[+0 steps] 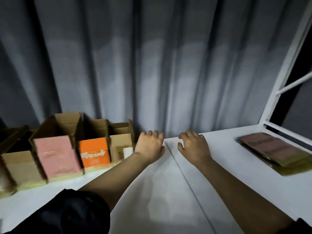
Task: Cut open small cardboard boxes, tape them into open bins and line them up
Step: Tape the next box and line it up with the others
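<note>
Just right of the plain bin (120, 143), last in the bin row, the left hand (149, 146) is lying loosely curled and empty on the bench (236, 174); the right hand (193, 146), likewise empty, is resting farther right; the row is running leftward.

Black sleeves (67, 211), bare forearms.

Matt brown cardboard bins (55, 146) stand on a smooth white table (168, 191) before grey cloth curtain (152, 65).
</note>
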